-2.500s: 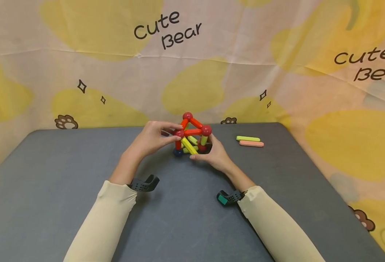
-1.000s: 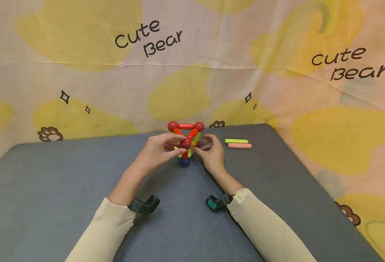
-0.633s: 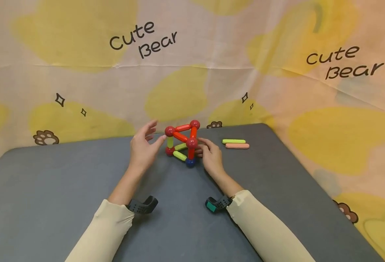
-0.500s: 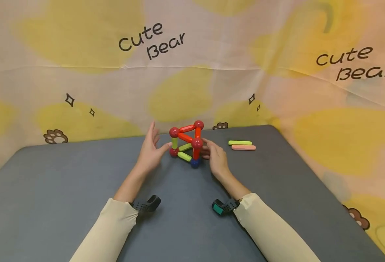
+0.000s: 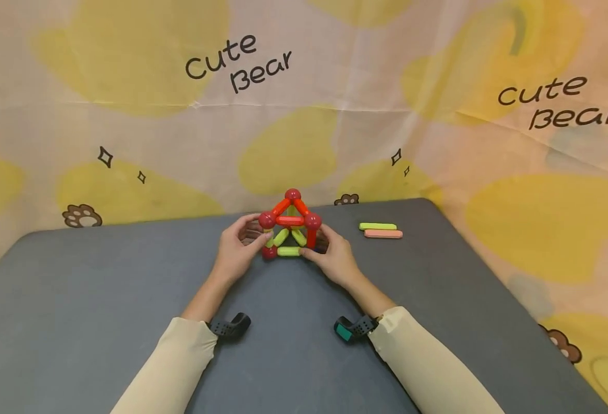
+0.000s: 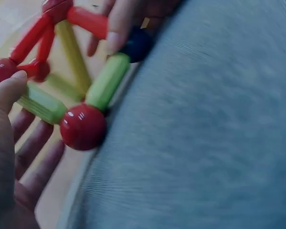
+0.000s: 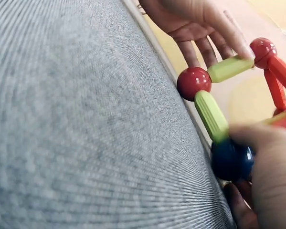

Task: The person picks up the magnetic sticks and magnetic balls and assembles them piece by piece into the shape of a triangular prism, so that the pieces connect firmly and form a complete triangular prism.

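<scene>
A toy ball-and-stick frame (image 5: 290, 221) stands on the grey table between both hands. Red sticks and red balls make its top triangle; green sticks form the base. One front upright is green, the other red. My left hand (image 5: 235, 250) holds the green upright (image 6: 42, 103), thumb near its upper end and fingers behind. At the other front corner, my right hand (image 5: 337, 259) grips around the red upright (image 5: 311, 238) and the dark blue ball (image 7: 231, 160), its thumb by the lower green stick (image 7: 211, 116). In the head view that hand mostly hides the blue ball.
A loose green stick (image 5: 378, 226) and a loose pink stick (image 5: 383, 234) lie side by side on the table (image 5: 283, 356), right of the frame. A patterned cloth (image 5: 288, 144) hangs behind the table's far edge.
The frame has turned, so one flat side now faces me. My left hand has come in around the green upright; my right thumb has moved to the front of the blue-ball corner.
</scene>
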Demonstrator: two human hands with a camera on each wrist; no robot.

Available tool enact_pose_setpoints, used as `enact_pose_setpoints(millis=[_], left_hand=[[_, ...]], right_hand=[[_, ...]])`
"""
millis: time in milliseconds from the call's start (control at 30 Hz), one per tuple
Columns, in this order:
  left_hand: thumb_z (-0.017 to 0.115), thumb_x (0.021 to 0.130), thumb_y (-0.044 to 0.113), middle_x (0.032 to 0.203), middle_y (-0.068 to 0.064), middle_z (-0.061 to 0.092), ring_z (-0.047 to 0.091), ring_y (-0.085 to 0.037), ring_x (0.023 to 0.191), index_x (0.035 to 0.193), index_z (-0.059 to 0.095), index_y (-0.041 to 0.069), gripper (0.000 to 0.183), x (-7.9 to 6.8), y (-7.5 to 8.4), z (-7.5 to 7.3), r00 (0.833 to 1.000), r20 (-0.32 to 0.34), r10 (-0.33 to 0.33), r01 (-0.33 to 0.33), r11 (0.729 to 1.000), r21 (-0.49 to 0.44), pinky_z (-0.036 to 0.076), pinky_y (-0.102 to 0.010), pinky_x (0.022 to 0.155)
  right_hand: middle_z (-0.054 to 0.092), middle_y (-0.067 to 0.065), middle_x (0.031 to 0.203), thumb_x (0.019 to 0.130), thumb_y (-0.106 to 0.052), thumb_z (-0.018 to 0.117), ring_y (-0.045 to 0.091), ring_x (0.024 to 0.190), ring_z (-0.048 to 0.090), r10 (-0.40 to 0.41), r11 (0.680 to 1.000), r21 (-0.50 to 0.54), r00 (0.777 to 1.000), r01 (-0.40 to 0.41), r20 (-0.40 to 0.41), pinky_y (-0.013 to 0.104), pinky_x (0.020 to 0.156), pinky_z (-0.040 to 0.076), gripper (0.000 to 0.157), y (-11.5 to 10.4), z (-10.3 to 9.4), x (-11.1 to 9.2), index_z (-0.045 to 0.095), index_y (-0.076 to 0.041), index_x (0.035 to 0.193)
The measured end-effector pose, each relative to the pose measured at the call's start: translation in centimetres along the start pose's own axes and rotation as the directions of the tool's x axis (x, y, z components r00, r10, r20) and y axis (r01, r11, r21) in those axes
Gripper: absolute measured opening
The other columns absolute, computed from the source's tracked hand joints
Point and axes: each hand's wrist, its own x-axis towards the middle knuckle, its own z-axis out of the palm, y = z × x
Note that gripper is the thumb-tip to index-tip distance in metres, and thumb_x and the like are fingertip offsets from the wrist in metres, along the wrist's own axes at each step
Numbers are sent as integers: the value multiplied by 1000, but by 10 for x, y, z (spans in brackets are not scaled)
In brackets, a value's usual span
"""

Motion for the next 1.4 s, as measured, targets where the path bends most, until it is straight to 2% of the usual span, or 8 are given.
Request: enact_pose_setpoints(millis=[67,167,267,400,567,967,1067,1400], left_hand=[[80,87,11,116,-14,70,72,-26,94,135,63,10,51,0,1,2,998,-19,62,-61,998,23,60,-23,75],[81,84,6,127,-15,66,74,-29,97,147,53,15,69,-2,4,7,992,17,128,-129,989,76,63,-36,78],[81,83,0,131,-16,65,74,-32,98,154,42,19,84,-6,6,10,988,67,138,-145,983,111,62,-44,83],[80,82,-3,124,-17,69,75,-32,96,156,39,23,88,-14,6,13,990,57,128,-136,977,167,63,-45,81],[80,83,-1,121,-16,70,75,-30,95,158,35,26,91,-14,3,17,985,56,164,-172,965,198,63,-42,81],[78,84,-3,120,-19,68,74,-33,98,159,34,17,89,-14,4,15,973,68,221,-231,935,268,63,-43,79],[77,85,-4,122,-20,68,73,-35,100,158,35,15,87,-13,3,15,974,65,218,-227,935,271,63,-44,79],[80,84,1,120,-19,68,74,-31,96,162,26,21,97,-9,5,17,977,96,193,-212,940,269,63,-44,82]], right_hand=[[70,16,128,91,-23,77,30,113,71,-14,1000,-10,999,13,-42,45,96,58,55,1,0,2,57,-10,141],[71,19,126,91,-21,76,31,111,72,-37,998,-57,995,32,-93,45,93,59,51,1,-1,4,60,-6,138],[72,18,124,92,-22,75,30,106,74,-43,995,-93,994,33,-102,45,91,60,49,1,1,3,62,-5,136],[73,17,123,94,-23,73,28,103,74,-22,996,-89,997,15,-79,44,90,60,47,1,3,0,63,-5,135],[74,16,119,93,-20,74,29,102,74,-14,997,-74,995,6,-102,45,90,60,43,1,2,-2,65,-5,132],[75,15,117,95,-22,72,28,99,73,-25,995,-95,997,18,-77,45,89,59,37,0,0,1,67,-4,127],[74,14,120,95,-22,72,28,101,73,-22,996,-90,997,15,-70,45,91,59,39,1,0,2,66,-5,129],[73,14,121,94,-22,72,28,102,72,7,996,-84,997,-14,-77,45,92,58,40,3,-2,4,65,-6,130]])
